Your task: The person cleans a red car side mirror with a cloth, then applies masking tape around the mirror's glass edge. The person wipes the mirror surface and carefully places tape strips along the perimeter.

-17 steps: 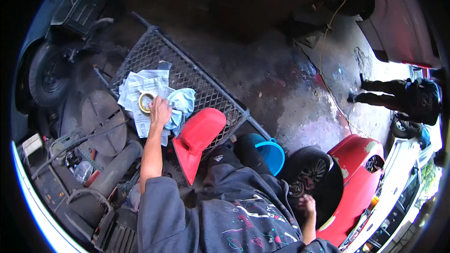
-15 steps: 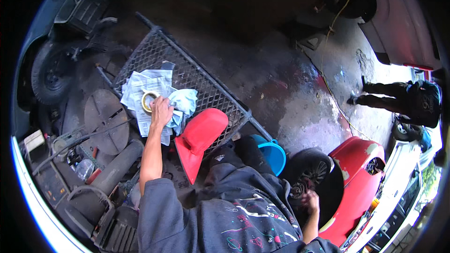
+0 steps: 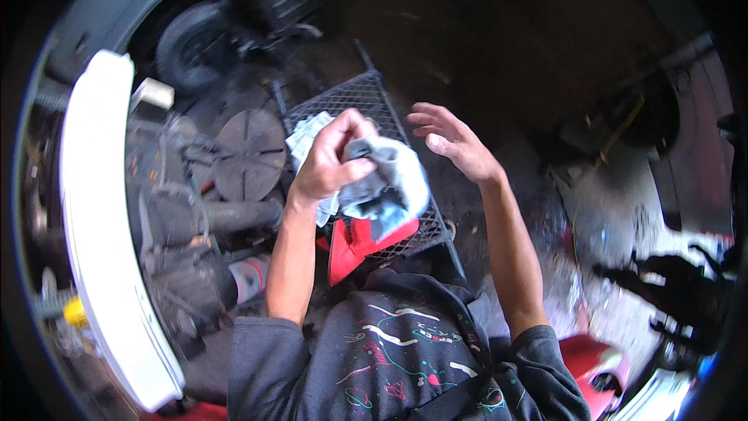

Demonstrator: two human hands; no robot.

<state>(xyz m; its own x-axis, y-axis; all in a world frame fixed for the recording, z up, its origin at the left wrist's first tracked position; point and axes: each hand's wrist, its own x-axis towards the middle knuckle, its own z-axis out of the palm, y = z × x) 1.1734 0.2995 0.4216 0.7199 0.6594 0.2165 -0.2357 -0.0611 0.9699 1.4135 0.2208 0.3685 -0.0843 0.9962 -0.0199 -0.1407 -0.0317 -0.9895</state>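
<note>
Holding crumpled pale-blue cloth (image 3: pixel 407 175), dark-patched | left grip (image 3: pixel 327 165) pinching it | right grip (image 3: pixel 458 145) spread

Paper (image 3: pixel 304 140), red housing (image 3: pixel 351 249) on mesh rack (image 3: pixel 351 99)

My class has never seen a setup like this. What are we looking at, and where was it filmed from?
There is no machine here: a person works with two bare hands. The camera sits on the person's head and looks down; its wide lens bends straight edges. The left hand grips a crumpled pale cloth, while the right hand is open and holds nothing. Below is a mesh rack with paper on it; a red part shows at its near edge, partly behind the cloth.
</note>
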